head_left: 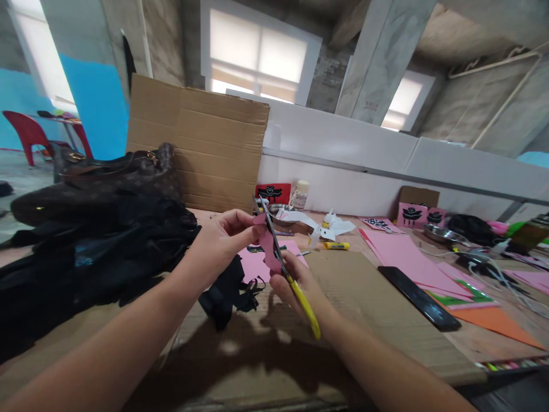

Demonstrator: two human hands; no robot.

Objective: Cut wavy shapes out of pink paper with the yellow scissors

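A small strip of pink paper is pinched at its upper end by my left hand. My right hand is closed around scissors with yellow handles, their blades pointing up and away beside the paper. The blades look slightly parted at the tips. Below and beyond the hands lies a pink sheet with a dark cut-out partly hidden by my fingers. Black paper scraps sit on the cardboard just under my left hand.
Black fabric and a brown bag fill the left. On the right are a black phone, pink sheets and cables. A yellow glue stick and metal bowl stand behind the cardboard mat.
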